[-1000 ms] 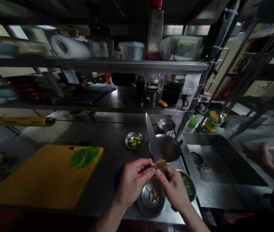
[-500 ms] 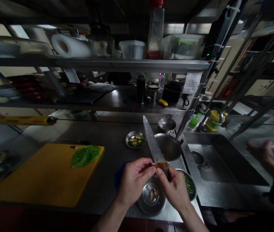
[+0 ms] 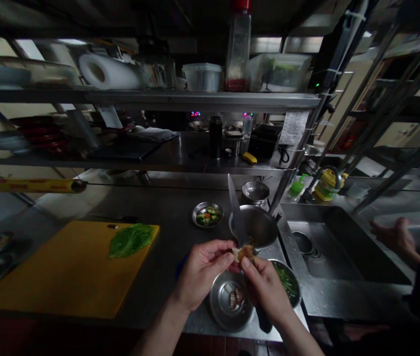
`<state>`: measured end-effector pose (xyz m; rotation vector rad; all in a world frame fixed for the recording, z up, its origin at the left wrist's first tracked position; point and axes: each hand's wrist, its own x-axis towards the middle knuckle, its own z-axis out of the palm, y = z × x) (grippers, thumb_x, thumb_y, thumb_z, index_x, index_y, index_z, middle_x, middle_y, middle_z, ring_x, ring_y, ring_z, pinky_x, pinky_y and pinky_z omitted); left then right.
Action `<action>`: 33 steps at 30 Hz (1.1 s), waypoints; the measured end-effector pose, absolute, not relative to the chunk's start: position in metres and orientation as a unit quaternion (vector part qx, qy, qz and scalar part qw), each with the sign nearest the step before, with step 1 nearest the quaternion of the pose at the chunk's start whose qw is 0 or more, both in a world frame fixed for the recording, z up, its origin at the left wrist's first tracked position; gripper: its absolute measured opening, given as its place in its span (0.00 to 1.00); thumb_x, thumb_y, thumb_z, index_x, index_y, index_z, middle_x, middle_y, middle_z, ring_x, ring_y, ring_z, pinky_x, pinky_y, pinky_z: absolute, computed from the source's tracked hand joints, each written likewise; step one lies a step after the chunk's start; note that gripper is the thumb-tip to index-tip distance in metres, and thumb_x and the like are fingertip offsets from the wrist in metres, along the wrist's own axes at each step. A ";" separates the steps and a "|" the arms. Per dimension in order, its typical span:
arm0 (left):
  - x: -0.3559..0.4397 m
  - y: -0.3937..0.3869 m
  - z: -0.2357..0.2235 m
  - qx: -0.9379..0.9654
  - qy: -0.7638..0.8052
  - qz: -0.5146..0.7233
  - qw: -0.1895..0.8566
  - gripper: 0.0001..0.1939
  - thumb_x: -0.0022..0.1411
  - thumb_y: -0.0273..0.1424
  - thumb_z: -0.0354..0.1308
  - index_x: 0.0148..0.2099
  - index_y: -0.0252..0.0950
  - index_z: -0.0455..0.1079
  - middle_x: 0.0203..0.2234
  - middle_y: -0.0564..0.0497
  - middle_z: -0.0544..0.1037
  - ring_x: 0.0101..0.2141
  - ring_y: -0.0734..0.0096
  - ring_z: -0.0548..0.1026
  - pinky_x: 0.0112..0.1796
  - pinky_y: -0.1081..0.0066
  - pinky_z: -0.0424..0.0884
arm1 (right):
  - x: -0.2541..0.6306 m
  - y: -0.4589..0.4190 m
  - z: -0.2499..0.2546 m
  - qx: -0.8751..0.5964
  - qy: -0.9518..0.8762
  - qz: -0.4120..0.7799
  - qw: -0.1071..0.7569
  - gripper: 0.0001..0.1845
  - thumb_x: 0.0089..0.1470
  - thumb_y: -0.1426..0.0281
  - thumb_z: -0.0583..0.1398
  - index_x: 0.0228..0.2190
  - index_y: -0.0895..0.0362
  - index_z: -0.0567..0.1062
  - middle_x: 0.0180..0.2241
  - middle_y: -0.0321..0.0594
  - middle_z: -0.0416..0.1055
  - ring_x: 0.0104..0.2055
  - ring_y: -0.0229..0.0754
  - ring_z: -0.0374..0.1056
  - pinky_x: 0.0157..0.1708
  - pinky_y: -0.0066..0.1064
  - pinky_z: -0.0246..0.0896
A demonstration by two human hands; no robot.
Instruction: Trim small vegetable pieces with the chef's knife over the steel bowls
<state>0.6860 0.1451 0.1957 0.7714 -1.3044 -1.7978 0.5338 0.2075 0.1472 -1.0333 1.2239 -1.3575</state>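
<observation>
On my feed from the head camera, the left hand point(image 3: 200, 274) is closed in a pinch, its fingertips point(image 3: 224, 249) gripping a small brown-and-pale piece of food point(image 3: 245, 253). The right hand point(image 3: 265, 289) is closed around the dark handle of a kitchen knife point(image 3: 235, 210), with the handle showing below the fist. Its thumb point(image 3: 246, 263) presses against the piece of food from below. The blade points up and away, passing just beside the piece.

The piece of food is held just in front of a steel bowl point(image 3: 254, 228), which serves here as the reference point; the blade overlaps the bowl's left rim in my view.

In front of the steel bowl, beneath the hands, a round steel dish point(image 3: 217, 306) holds dark-and-pale slices. To the front right, a second bowl point(image 3: 297, 291) holds greens. Directly behind stands a small steel cup point(image 3: 255, 194). To the left, a small dish point(image 3: 195, 215) holds chopped green and orange vegetables. Well to the left, a yellow cutting board point(image 3: 46, 277) carries a green leaf point(image 3: 131, 240). To the right lies a steel sink point(image 3: 343, 242), and beyond it is another person's blurred hand point(image 3: 397, 241).
</observation>
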 end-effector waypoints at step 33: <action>0.675 0.153 0.184 0.370 -0.607 -0.555 0.431 0.10 0.63 0.36 0.67 0.43 0.35 0.81 0.37 0.45 0.83 0.39 0.63 0.81 0.41 0.70 0.76 | 0.532 0.205 0.135 -0.486 0.585 -0.564 0.321 0.26 0.61 0.48 0.62 0.36 0.59 0.83 0.31 0.39 0.80 0.33 0.40 0.71 0.34 0.29 0.61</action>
